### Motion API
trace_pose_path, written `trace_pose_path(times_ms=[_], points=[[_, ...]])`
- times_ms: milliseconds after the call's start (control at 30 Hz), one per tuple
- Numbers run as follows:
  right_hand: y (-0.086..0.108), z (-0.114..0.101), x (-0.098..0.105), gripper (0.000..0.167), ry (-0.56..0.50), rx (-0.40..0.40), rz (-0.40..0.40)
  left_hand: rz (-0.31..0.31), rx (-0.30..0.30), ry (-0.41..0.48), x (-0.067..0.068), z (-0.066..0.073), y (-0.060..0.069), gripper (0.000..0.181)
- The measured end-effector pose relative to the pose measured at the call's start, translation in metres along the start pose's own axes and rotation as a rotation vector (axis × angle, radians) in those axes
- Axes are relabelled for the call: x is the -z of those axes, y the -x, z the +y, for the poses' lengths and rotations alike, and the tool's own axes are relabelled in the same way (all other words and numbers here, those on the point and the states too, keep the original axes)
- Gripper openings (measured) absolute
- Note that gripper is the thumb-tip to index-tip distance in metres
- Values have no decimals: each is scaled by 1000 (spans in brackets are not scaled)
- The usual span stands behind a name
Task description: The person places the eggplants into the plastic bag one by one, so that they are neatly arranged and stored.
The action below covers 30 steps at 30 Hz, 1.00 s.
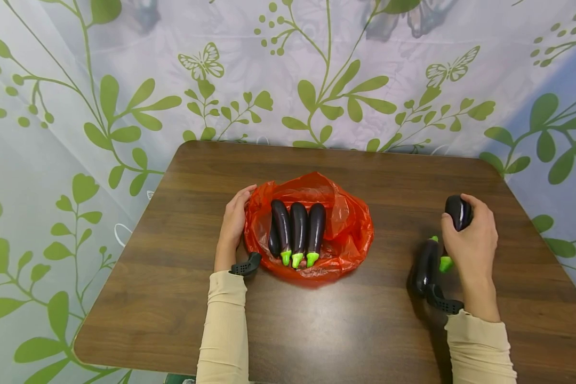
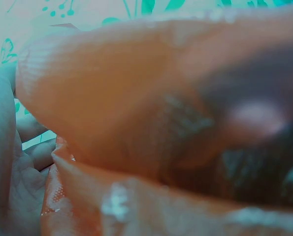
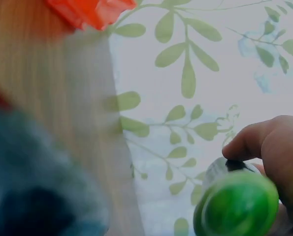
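Nearest, two pale sleeves (image 1: 223,330) reached over the table (image 1: 326,341), a black strap (image 1: 444,303) at the right wrist. Just beyond that strap a loose eggplant (image 1: 424,269) lay on the wood, its green cap pointing away from the person.

Next to it, the right hand (image 1: 472,229) gripped another eggplant (image 1: 458,210) between thumb and fingers near its rounded dark end, the green cap hanging toward the table. It looked firm and fairly light, though the glossy skin would likely be slippery; a grip round the thick body seemed surer than one on the narrow cap.

Across to the left, the left hand (image 1: 232,221) rested against the side of a red plastic bag (image 1: 350,234), fingers extended rather than clenched. The bag looked thin and limp, apt to fold inward unless steadied at the rim. Inside it three eggplants (image 1: 298,229) lay side by side, caps toward the person, with a fourth (image 1: 273,241) partly hidden at their left.

Behind the table hung a leaf-patterned cloth (image 1: 249,69).
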State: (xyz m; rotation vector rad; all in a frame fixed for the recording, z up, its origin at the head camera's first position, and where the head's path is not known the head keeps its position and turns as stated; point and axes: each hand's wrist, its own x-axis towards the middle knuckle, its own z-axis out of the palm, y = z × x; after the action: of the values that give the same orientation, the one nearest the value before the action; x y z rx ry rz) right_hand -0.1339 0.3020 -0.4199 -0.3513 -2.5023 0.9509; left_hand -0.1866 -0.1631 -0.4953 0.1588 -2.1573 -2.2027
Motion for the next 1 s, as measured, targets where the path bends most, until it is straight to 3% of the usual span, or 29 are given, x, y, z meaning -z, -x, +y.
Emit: trace_pose_path(times_ms=[467,767,1000], points=[[-3,-18,4,58,-18,75,23,-10,6,4,0,1,-1,45],[-6,-31,8,60,-21,39,-21,-13,13,9,0,1,0,46],[-6,-42,7,62,-45,63,-45,-5,9,3,-1,1,0,45]])
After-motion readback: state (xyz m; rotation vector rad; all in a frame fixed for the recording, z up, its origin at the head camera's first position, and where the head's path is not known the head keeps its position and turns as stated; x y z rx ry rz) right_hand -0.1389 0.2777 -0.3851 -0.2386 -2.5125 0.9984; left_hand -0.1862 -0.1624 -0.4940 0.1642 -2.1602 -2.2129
